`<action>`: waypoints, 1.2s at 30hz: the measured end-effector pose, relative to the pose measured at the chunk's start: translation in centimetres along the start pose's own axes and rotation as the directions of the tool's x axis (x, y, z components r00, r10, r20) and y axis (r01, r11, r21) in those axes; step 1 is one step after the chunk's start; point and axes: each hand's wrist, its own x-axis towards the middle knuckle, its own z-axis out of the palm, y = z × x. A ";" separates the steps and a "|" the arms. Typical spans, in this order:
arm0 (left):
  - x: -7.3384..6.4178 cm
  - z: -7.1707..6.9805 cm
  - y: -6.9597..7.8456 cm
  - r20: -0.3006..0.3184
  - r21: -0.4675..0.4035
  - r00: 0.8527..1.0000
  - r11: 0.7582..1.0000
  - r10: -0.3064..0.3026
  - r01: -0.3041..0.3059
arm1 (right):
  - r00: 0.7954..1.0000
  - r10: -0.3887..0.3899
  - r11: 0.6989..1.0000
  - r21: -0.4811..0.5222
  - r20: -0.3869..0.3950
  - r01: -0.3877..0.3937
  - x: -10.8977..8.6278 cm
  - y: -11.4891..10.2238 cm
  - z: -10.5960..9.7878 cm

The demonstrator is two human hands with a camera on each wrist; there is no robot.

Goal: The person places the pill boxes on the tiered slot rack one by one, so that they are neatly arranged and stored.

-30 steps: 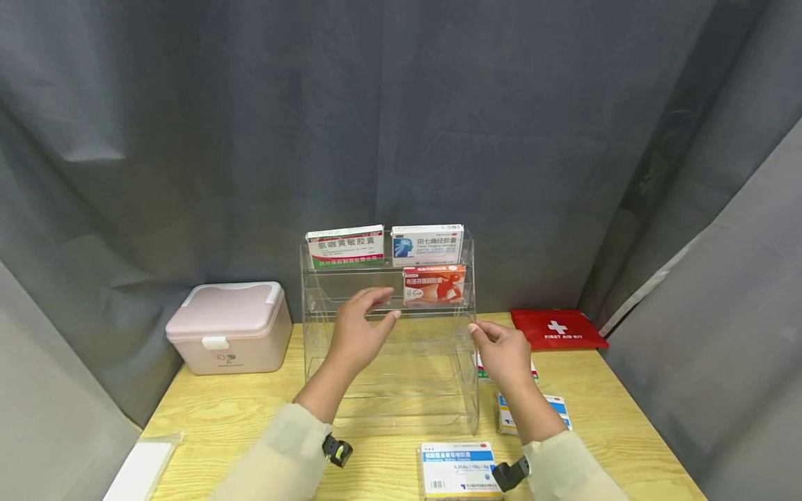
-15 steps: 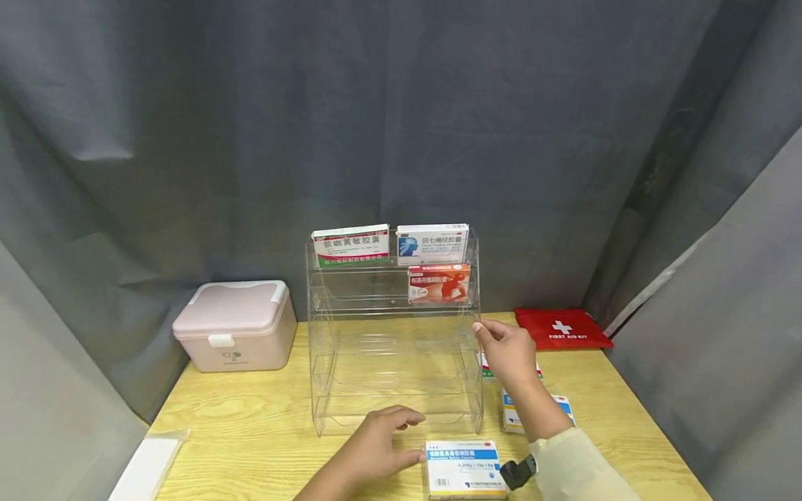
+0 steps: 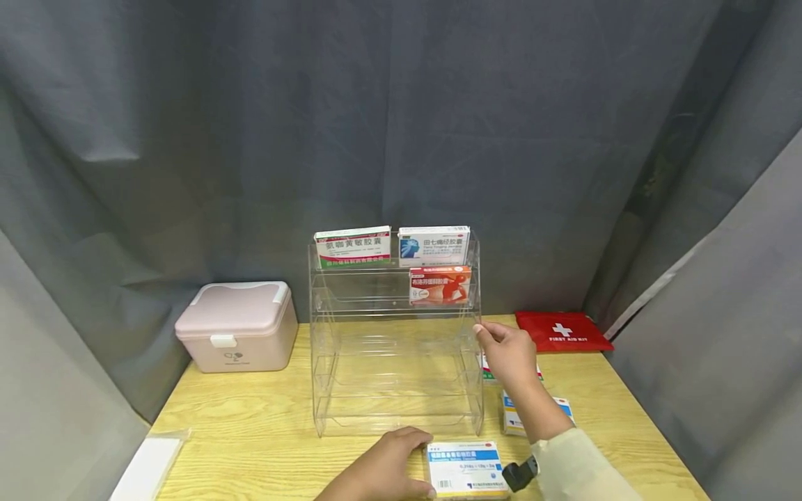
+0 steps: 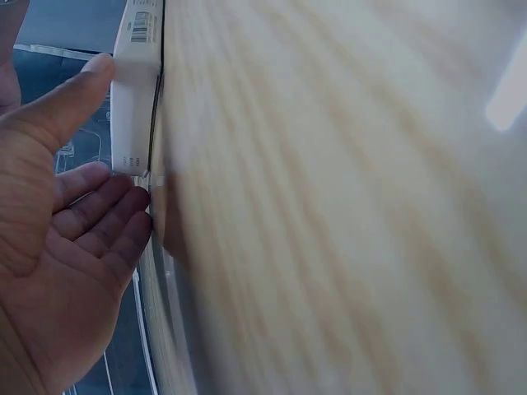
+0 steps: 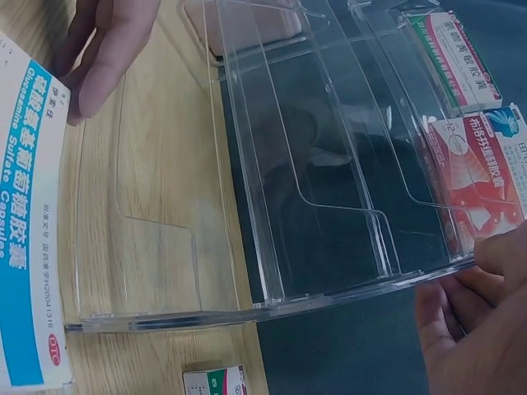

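My right hand (image 3: pixel 510 353) pinches the right side edge of a clear acrylic display rack (image 3: pixel 317 383); the right wrist view shows thumb and fingers on either side of that panel. At the near edge, my left hand (image 3: pixel 383 467) is at the left end of a white-and-blue medicine box (image 3: pixel 466 470) lying flat. In the left wrist view its thumb reaches to the box (image 4: pixel 136 90) and the other fingers are loosely bent by its end, not closed round it. On the rack stand a green-and-white box (image 3: pixel 354 248), a white box (image 3: pixel 434 247) and, lower, a red box (image 3: pixel 440 286).
Beside the rack on the right lie another blue-and-white box (image 3: pixel 512 419), a partly hidden green-and-white box (image 3: pixel 489 372) and a red first aid pouch (image 3: pixel 564 331). A pink lidded case (image 3: pixel 237 330) stands left on the wooden table (image 3: pixel 250 410). A white packet (image 3: pixel 147 466) lies front left.
My left hand has come down from in front of the rack's upper tiers to the left end of the near medicine box. The right hand has kept its hold on the rack.
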 end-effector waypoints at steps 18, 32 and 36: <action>0.2 0.2 0.0 0.012 0.013 1.000 1.000 -0.005 0.004 | 1.000 -0.009 1.000 0.012 -0.004 0.010 0.0 0.1 0.1; -1.7 -2.6 -2.1 -0.114 -0.083 0.986 0.988 0.119 -0.129 | 1.000 -0.004 1.000 0.009 0.007 0.004 -0.1 0.0 -0.1; -2.4 -3.1 -2.1 -0.178 -0.084 0.966 0.975 0.189 -0.207 | 1.000 -0.002 1.000 0.012 0.007 0.002 -0.1 0.0 -0.1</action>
